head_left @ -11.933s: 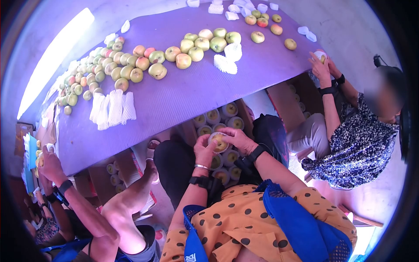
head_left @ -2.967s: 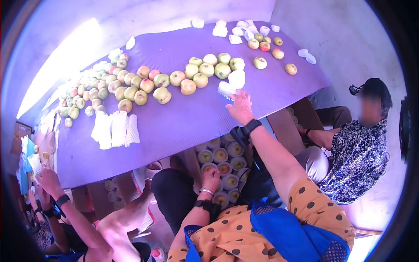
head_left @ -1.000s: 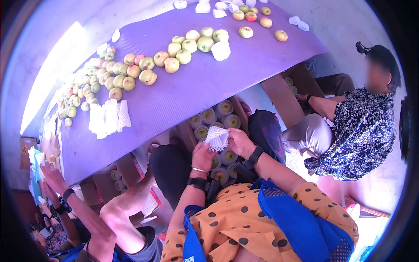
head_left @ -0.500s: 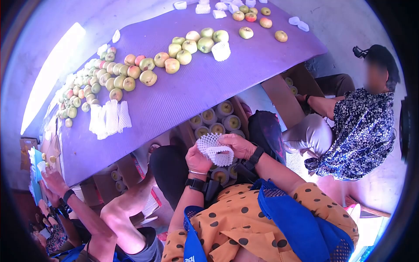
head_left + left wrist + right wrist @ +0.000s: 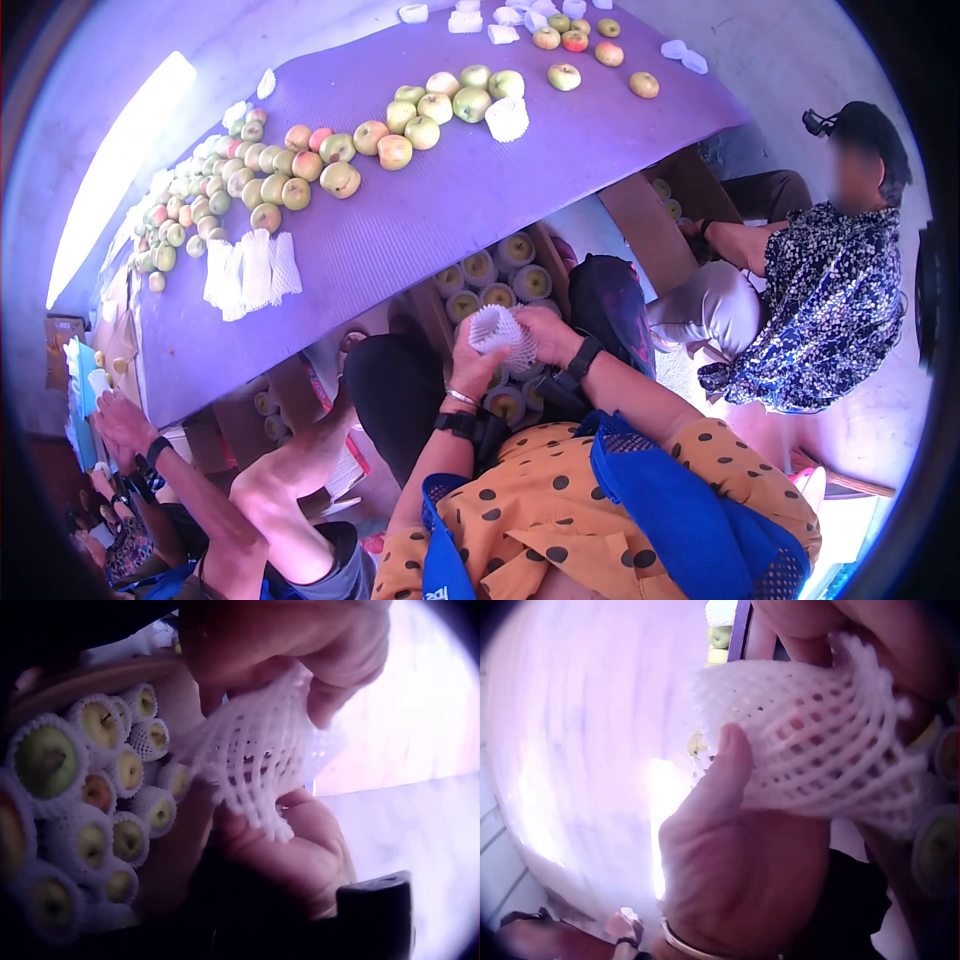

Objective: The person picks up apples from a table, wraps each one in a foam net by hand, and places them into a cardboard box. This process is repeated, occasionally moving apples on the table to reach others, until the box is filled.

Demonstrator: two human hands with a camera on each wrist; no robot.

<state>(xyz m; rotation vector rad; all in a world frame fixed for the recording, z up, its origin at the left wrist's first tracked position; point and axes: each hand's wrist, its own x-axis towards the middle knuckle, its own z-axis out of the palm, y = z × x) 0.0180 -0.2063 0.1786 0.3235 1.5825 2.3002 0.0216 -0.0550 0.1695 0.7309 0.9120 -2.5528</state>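
Note:
A white foam net sleeve (image 5: 500,335) is between both hands, above a box of apples in sleeves. My left hand (image 5: 475,362) grips one side of it; in the right wrist view the thumb of that left hand (image 5: 742,870) lies along the mesh (image 5: 817,735). The right hand (image 5: 549,336) pinches the other side. In the left wrist view the sleeve (image 5: 259,754) stretches between the left hand (image 5: 289,641) above and the right hand (image 5: 292,855) below. Its round mouth shows in the head view, with no apple visible in it.
Loose apples (image 5: 340,179) lie in a long group across the purple table (image 5: 400,230), with flat foam sleeves (image 5: 253,270) near its front edge. The apple box (image 5: 549,262) stands below the table, between the knees. Other people sit left and right beside further boxes (image 5: 650,235).
Three seconds ago the right hand was at the foam sleeves on the table; one of those is now held in both hands. Since half a second ago the left hand has moved up and right.

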